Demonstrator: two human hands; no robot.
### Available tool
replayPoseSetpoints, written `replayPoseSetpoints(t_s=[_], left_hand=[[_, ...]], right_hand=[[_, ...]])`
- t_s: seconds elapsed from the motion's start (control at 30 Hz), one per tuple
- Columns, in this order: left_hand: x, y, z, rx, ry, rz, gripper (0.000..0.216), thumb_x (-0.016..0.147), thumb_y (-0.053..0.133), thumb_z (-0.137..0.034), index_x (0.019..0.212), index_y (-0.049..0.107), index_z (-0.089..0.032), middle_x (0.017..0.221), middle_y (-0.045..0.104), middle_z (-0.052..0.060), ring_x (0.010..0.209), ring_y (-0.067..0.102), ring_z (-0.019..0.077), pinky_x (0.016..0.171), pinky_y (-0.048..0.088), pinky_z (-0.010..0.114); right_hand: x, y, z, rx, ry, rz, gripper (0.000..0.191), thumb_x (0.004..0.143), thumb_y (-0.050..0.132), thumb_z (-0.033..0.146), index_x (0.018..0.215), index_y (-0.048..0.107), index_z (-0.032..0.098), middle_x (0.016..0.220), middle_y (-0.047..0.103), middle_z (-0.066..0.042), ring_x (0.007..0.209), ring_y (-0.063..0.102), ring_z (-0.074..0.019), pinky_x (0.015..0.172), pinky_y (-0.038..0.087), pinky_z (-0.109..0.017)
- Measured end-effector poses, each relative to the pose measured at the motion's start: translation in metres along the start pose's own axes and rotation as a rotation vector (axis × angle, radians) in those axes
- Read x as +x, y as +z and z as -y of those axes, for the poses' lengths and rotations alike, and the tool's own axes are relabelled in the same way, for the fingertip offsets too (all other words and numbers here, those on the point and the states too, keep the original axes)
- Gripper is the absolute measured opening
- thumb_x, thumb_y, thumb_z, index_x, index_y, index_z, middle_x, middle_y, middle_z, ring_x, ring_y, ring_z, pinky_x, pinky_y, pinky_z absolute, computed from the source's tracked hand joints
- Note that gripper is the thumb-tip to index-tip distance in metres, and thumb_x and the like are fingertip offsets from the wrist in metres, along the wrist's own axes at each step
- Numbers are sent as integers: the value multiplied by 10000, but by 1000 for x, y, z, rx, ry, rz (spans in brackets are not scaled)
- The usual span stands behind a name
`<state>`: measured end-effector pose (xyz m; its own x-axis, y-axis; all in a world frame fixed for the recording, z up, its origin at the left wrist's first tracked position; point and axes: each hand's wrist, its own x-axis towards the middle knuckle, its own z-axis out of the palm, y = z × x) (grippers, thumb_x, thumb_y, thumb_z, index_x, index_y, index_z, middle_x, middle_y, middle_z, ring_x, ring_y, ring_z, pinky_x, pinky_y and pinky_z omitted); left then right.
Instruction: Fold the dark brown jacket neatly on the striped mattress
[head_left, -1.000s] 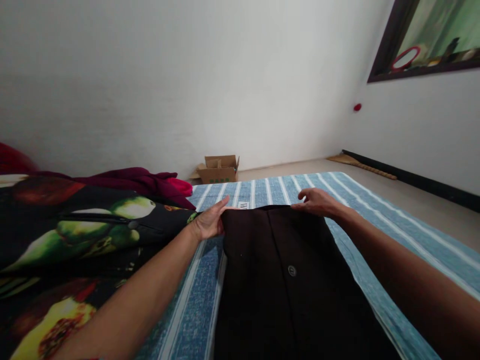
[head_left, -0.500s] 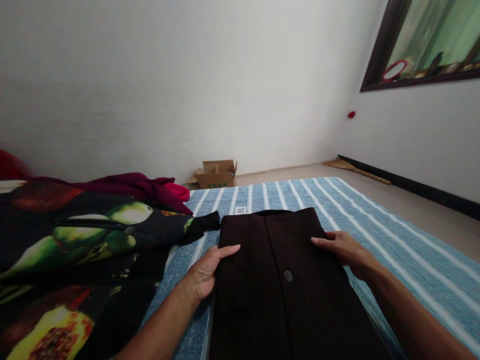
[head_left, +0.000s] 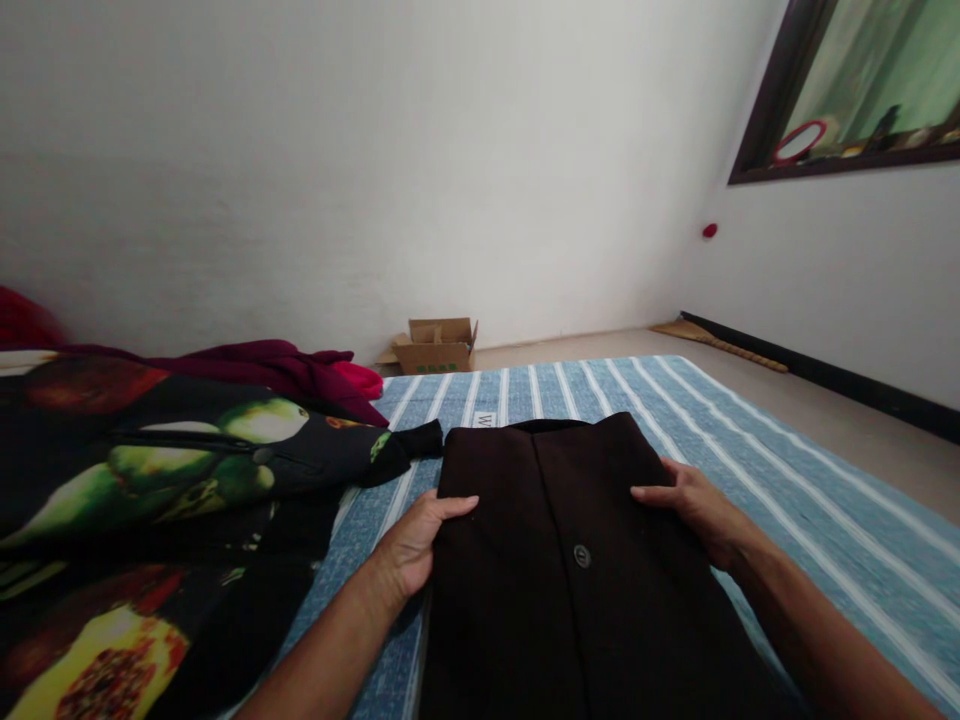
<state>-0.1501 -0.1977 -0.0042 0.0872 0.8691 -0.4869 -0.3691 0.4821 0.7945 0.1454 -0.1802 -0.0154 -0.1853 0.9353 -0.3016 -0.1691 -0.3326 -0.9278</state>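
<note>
Dark brown coat (head_left: 510,580) is lying folded on the striped bed (head_left: 750,440), front up, with one round button (head_left: 582,556) showing just right of the front seam. Left hand (head_left: 412,545) has the coat's left edge, thumb stretched out flat on top and the rest of the hand wrapped round the side. Right hand (head_left: 694,510) has the right edge much the same way, thumb on top and pointing inward. So both are part-closed on the cloth, though the fingers are mostly hidden, so I can't really tell how firm the grip is.

Just past the coat's far edge there's a small white label (head_left: 485,419) with a W on it. Left of the coat is a black fruit-print jacket (head_left: 187,470), one dark end of it reaching close to the coat's far left corner. Beyond that, further left, some maroon cloth (head_left: 277,365). Straight past the coat, well apart, an open cardboard box (head_left: 435,352) by the wall (head_left: 450,150).
</note>
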Motion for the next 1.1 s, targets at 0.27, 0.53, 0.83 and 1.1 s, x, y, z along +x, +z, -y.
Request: replayPoseSetpoints(t_s=[0.27, 0.53, 0.83, 1.1], left_hand=[[-12, 11, -41, -8, 193, 104, 358, 646, 636, -62, 1000, 639, -110, 836, 726, 99, 742, 690, 257, 764, 543, 401], [42, 4, -37, 62, -25, -73, 286, 690, 568, -48, 971, 621, -59, 649, 702, 98, 524, 662, 246, 582, 555, 390], [50, -4, -21, 33, 8, -108, 356, 661, 617, -71, 1016, 622, -93, 690, 715, 93, 531, 668, 249, 551, 553, 370], [-7, 12, -17, -2, -69, -118, 237, 743, 585, -173, 955, 646, -87, 762, 725, 110, 681, 693, 245, 673, 554, 341]], right_hand=[[-18, 12, 53, -13, -225, -152, 539, 519, 743, 168, 1035, 592, 196, 884, 706, -49, 703, 671, -236, 624, 541, -334], [48, -4, 20, -38, -58, -231, 355, 553, 675, 109, 889, 585, 179, 628, 674, -11, 507, 621, -199, 484, 518, -315], [64, -20, -18, -15, -129, -232, 380, 562, 743, 189, 919, 613, 196, 797, 716, -34, 654, 670, -220, 580, 557, -320], [62, -19, -16, -39, -133, -247, 372, 575, 737, 208, 922, 606, 196, 792, 712, -25, 641, 665, -205, 576, 550, -305]])
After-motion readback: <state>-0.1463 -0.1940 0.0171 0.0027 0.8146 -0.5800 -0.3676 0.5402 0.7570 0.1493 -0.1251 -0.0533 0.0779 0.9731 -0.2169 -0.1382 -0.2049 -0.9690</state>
